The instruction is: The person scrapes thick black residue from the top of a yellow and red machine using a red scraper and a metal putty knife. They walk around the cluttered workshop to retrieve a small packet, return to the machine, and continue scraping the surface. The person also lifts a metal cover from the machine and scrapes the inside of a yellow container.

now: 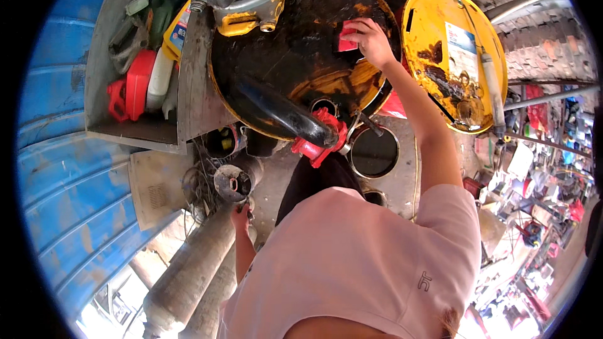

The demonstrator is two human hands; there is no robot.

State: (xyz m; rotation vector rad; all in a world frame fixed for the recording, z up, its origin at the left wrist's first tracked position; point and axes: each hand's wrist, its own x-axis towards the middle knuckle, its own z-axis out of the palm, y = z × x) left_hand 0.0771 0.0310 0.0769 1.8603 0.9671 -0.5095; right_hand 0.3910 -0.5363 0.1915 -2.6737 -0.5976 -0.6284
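Observation:
My right hand (372, 43) reaches out over a round drum top (282, 56) smeared with black oil and patches of yellow. Its fingers are closed on a small red piece (347, 36) that looks like folded cloth, held against or just above the oily surface. On the drum's near edge stands a red hand pump (328, 137), a thick black spout (276, 108) running across its left side. My left hand (240, 215) hangs low beside a grey gas cylinder (195, 270), its fingers curled; a small dark thing shows at them, too unclear to name.
A yellow and black jug (245, 9) lies on the drum's far left. Left of it, a grey metal bin (135, 132) holds several bottles. At right leans a yellow drum (468, 25); below the pump sits a bucket of dark liquid (375, 152). Clutter fills the far right.

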